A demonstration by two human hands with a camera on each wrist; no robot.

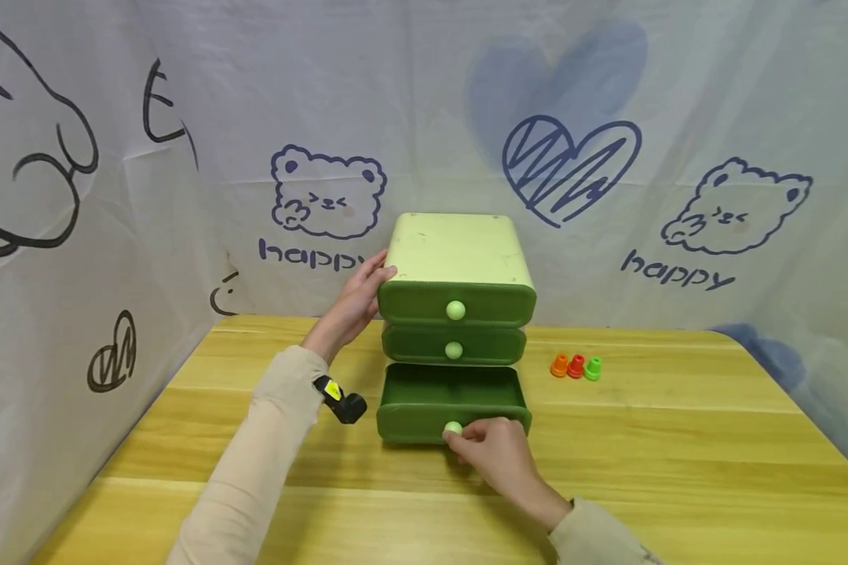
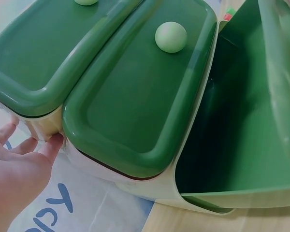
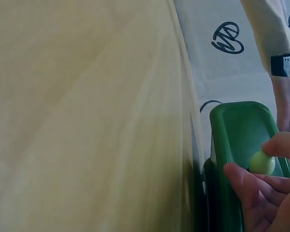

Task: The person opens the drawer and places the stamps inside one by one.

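A small drawer cabinet (image 1: 459, 247) with a pale yellow-green top and dark green drawer fronts stands on the table. Its bottom drawer (image 1: 410, 424) is pulled out, and the inside that shows in the head view holds nothing visible. The top drawer (image 1: 417, 304) and the middle drawer (image 1: 413, 345) are closed. My right hand (image 1: 498, 455) pinches the round light green knob (image 3: 262, 163) of the bottom drawer between thumb and fingers. Against the cabinet's left side rests my left hand (image 1: 353, 302), its fingers extended along the wall in the left wrist view.
Three small cone-shaped pieces stand right of the cabinet: an orange one (image 1: 560, 366), a red one (image 1: 575, 366) and a green one (image 1: 593, 369). The wooden table (image 1: 678, 439) ends at a white printed cloth (image 1: 424, 102) hanging behind and at the left.
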